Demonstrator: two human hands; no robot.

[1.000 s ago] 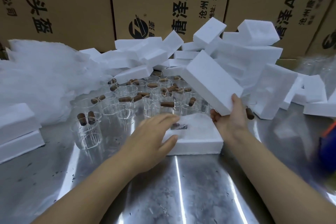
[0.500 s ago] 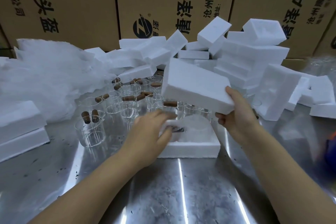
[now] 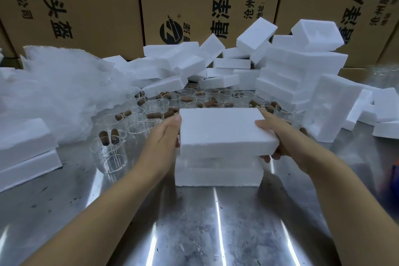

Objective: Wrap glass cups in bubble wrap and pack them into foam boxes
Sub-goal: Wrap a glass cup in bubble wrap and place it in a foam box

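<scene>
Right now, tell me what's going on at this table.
A person grips a foam lid with the left hand and right hand, holding it just above a foam box base on the steel table, not yet seated. Behind stand unwrapped glass cups with brown stoppers, bubble wrap to the left, and a heap of foam pieces.

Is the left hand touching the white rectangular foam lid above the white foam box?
Touching: in the head view the left hand grips the left edge of the white rectangular foam lid.
</scene>
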